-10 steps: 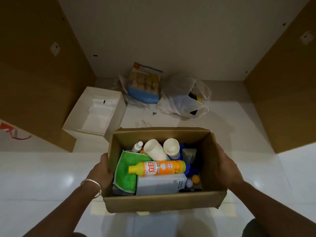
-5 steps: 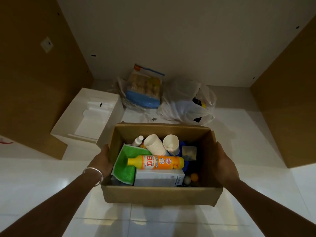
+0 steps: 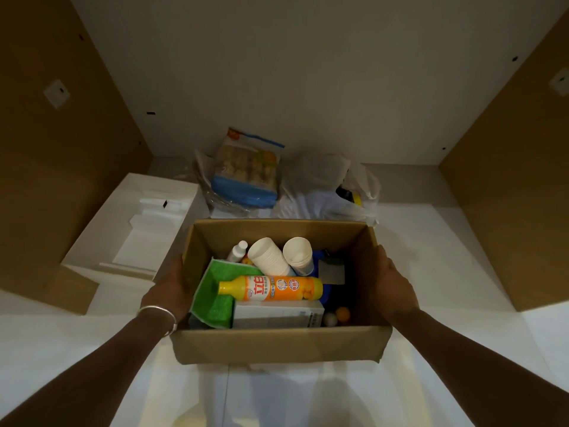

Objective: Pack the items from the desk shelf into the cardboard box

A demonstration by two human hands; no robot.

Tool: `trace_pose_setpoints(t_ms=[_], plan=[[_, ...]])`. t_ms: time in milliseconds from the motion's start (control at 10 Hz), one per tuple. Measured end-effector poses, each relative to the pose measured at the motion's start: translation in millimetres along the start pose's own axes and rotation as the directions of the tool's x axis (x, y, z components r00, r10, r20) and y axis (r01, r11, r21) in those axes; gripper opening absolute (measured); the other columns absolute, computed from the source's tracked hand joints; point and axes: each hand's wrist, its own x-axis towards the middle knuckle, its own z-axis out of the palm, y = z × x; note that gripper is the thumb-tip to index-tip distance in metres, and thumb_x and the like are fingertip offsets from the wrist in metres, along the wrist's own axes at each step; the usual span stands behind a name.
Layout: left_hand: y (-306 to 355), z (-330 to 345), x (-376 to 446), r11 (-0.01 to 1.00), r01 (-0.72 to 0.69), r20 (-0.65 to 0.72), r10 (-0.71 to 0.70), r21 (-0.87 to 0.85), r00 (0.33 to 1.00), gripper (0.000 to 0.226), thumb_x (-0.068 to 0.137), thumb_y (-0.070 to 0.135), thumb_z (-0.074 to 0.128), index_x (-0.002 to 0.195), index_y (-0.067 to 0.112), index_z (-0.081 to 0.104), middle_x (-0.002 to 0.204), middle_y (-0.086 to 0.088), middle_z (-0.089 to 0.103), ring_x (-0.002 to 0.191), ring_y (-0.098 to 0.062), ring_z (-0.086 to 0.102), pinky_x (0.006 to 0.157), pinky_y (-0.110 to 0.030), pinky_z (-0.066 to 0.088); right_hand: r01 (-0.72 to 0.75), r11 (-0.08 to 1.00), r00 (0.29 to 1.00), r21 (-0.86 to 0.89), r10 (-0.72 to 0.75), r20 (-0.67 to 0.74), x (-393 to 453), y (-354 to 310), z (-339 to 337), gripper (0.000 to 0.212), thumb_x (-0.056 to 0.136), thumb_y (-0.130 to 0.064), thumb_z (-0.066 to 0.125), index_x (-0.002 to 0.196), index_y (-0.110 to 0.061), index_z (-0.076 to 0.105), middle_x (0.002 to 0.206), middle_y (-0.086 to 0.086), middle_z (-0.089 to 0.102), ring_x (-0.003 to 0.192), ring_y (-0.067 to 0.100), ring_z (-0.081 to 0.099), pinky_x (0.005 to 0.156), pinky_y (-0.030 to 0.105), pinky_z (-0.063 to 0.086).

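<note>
Surface: we see a glossy white top [image 3: 446, 257], with brown panels at both sides and a pale back wall.
Cardboard box: our open cardboard box [image 3: 277, 343] sits on it, front and centre.
Hands: our left hand [image 3: 167, 292] and right hand [image 3: 392, 288] press flat against the box's outer side walls, gripping it.
Contents: an orange bottle [image 3: 271, 288] lying flat, stacked white paper cups [image 3: 269, 257], a fuzzy green cloth [image 3: 215, 291].
Behind: a white tray [image 3: 123, 235], a crinkled plastic bag [image 3: 326, 186], a snack packet [image 3: 246, 171].

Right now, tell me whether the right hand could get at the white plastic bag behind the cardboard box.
Probably yes. The right hand is pressed on the brown cardboard box, so it must let go first; beyond the box nothing blocks the white plastic bag.
</note>
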Motion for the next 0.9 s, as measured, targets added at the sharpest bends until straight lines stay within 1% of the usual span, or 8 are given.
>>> trace_pose_setpoints(t_ms=[200, 300, 400, 500, 600, 700, 800, 900], plan=[[-14, 6, 18, 0.988, -0.023, 0.043, 0.03, -0.15, 0.999, 0.049, 0.08, 0.033, 0.058, 0.127, 0.033, 0.042, 0.105, -0.007, 0.062, 0.094, -0.033, 0.062, 0.085, -0.05, 0.051, -0.028, 0.999, 0.997, -0.02, 0.03, 0.065, 4, 1, 2, 0.073, 0.099, -0.031, 0.041, 0.152, -0.019, -0.007, 0.149, 0.012, 0.032, 0.117, 0.032, 0.054, 0.092, 0.043, 0.047], [-10, 1, 14, 0.983, 0.008, 0.076, 0.006, -0.185, 0.997, 0.052, 0.087, 0.021, 0.054, 0.136, 0.025, 0.038, 0.112, -0.014, 0.059, 0.1, -0.035, 0.059, 0.09, -0.052, 0.048, -0.036, 0.994, 0.994, -0.105, 0.046, 0.098, 3, -3, -3, 0.074, 0.098, -0.025, 0.043, 0.152, -0.019, -0.008, 0.15, 0.012, 0.032, 0.123, 0.032, 0.049, 0.096, 0.044, 0.046], [5, -9, -11, 0.994, 0.092, 0.117, -0.097, 0.052, 0.988, 0.071, 0.094, 0.025, 0.046, 0.15, 0.027, 0.004, 0.133, -0.021, 0.049, 0.11, -0.038, 0.056, 0.097, -0.052, 0.043, 0.035, 0.941, 0.995, -0.336, -0.002, 0.097, -1, -3, -13, 0.081, 0.094, -0.026, 0.051, 0.151, -0.015, -0.006, 0.154, 0.009, 0.025, 0.135, 0.029, 0.034, 0.105, 0.044, 0.039], [6, -10, -28, 0.963, 0.05, 0.102, -0.08, 0.265, 0.992, 0.082, 0.09, 0.024, 0.049, 0.15, 0.024, -0.006, 0.144, -0.019, 0.039, 0.115, -0.038, 0.054, 0.096, -0.051, 0.044, 0.102, 0.882, 0.994, -0.46, -0.069, 0.088, -11, -3, -17, 0.081, 0.094, -0.033, 0.051, 0.152, -0.013, -0.002, 0.159, 0.008, 0.015, 0.144, 0.027, 0.019, 0.112, 0.043, 0.032], [8, -14, -41, 0.958, -0.013, 0.097, -0.015, 0.285, 0.995, 0.081, 0.091, 0.03, 0.051, 0.151, 0.026, -0.004, 0.157, -0.009, 0.016, 0.131, -0.034, 0.039, 0.1, -0.051, 0.041, 0.074, 0.9, 0.992, -0.43, -0.024, 0.122, -24, -10, -24, 0.079, 0.095, -0.04, 0.046, 0.152, -0.015, -0.003, 0.161, 0.005, 0.006, 0.147, 0.025, 0.009, 0.116, 0.041, 0.023], [22, -18, -57, 0.947, -0.094, 0.126, 0.057, 0.308, 0.99, 0.08, 0.093, 0.036, 0.053, 0.151, 0.029, -0.001, 0.159, -0.004, 0.007, 0.139, -0.031, 0.029, 0.105, -0.048, 0.04, 0.128, 0.895, 0.987, -0.427, -0.072, 0.145, -40, -13, -31, 0.075, 0.095, -0.041, 0.043, 0.153, -0.019, 0.001, 0.161, 0.004, 0.008, 0.147, 0.025, 0.011, 0.116, 0.042, 0.023], [48, -26, -79, 0.946, -0.161, 0.143, 0.125, 0.281, 0.982, 0.083, 0.091, 0.037, 0.057, 0.151, 0.031, -0.001, 0.16, -0.003, 0.003, 0.14, -0.031, 0.027, 0.106, -0.045, 0.039, 0.176, 0.896, 0.98, -0.408, -0.119, 0.161, -54, -22, -44, 0.072, 0.095, -0.042, 0.042, 0.153, -0.025, 0.003, 0.161, 0.003, 0.008, 0.147, 0.026, 0.009, 0.117, 0.041, 0.019], [72, -25, -102, 0.922, -0.289, 0.037, 0.29, 0.259, 0.956, 0.083, 0.091, 0.033, 0.059, 0.151, 0.031, 0.002, 0.159, -0.005, 0.01, 0.141, -0.027, 0.027, 0.11, -0.041, 0.035, 0.254, 0.869, 0.965, -0.424, -0.196, 0.177, -67, -32, -47, 0.069, 0.096, -0.043, 0.04, 0.154, -0.028, 0.005, 0.162, 0.003, 0.003, 0.148, 0.025, 0.003, 0.118, 0.041, 0.011]])
